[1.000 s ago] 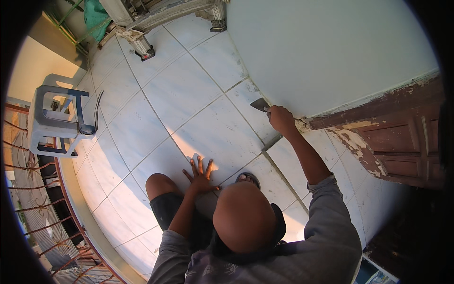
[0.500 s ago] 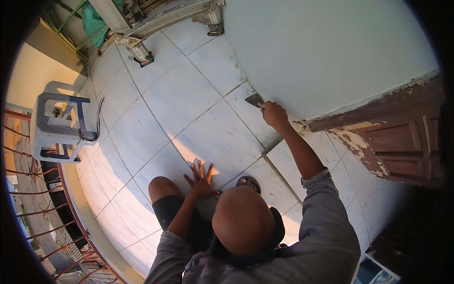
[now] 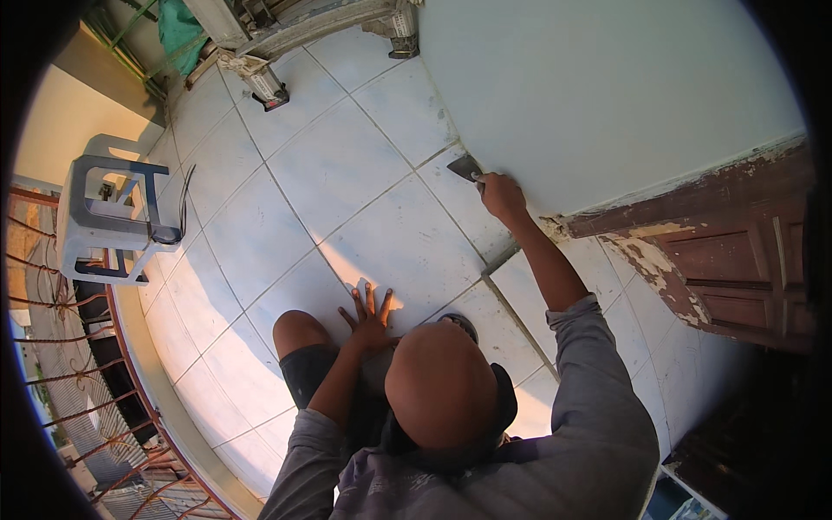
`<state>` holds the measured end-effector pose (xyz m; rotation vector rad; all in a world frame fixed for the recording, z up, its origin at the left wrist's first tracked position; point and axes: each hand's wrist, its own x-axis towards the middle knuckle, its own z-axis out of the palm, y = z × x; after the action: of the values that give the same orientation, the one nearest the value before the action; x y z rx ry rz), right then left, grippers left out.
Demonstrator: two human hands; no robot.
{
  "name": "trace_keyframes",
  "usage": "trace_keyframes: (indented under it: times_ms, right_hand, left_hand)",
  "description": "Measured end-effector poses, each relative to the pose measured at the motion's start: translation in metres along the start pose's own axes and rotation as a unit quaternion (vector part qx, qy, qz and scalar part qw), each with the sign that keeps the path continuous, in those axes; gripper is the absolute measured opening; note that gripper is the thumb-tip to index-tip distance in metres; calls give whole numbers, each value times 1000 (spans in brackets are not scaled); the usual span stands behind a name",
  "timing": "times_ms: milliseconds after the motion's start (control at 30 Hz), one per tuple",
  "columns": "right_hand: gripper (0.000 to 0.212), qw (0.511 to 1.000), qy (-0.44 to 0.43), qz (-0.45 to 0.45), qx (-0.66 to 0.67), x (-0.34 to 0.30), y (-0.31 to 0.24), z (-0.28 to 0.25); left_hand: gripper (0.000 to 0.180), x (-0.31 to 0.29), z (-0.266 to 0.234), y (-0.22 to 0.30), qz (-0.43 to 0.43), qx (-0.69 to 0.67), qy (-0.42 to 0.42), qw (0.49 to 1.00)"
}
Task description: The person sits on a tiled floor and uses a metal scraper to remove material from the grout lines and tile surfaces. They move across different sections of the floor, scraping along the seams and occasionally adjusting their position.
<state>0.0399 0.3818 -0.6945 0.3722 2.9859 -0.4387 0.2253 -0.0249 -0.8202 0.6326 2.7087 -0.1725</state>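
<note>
My right hand [image 3: 503, 196] is closed around the handle of a scraper [image 3: 464, 167] with a broad, flat dark blade. The blade lies low over a white floor tile [image 3: 451, 195], close to the foot of the pale wall; whether it touches the tile I cannot tell. My left hand [image 3: 370, 322] rests on the floor with its fingers spread, beside my bent knee, partly at a patch of sunlight. Nothing is under or in it that I can see.
A grey plastic stool [image 3: 113, 217] stands at the left, near a rusty railing [image 3: 143, 381]. On the right are the pale wall [image 3: 598, 95] and a worn brown door [image 3: 728, 251]. A floor step [image 3: 520, 321] runs near my right arm. Framework with feet [image 3: 269, 91] stands at the far side.
The scraper and my right hand have shifted slightly away from me along the wall's foot. My left hand stays in place on the tile. The whole view has tilted a little.
</note>
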Motion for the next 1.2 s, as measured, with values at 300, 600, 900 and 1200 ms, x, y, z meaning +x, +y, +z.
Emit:
trace_keyframes:
  times_ms: [300, 600, 900, 1200]
  right_hand:
    - [25, 997, -60, 21, -41, -39, 11, -19]
    - [25, 998, -69, 1, -9, -9, 14, -9]
    - [28, 998, -61, 3, -23, -9, 9, -10]
    - [27, 997, -79, 22, 5, -25, 22, -17]
  left_hand:
    - [138, 12, -77, -8, 11, -217, -239, 946]
    - [139, 6, -48, -8, -10, -172, -209, 963]
    - [137, 9, -81, -8, 6, -215, -239, 947]
    - [137, 13, -98, -4, 4, -213, -269, 939]
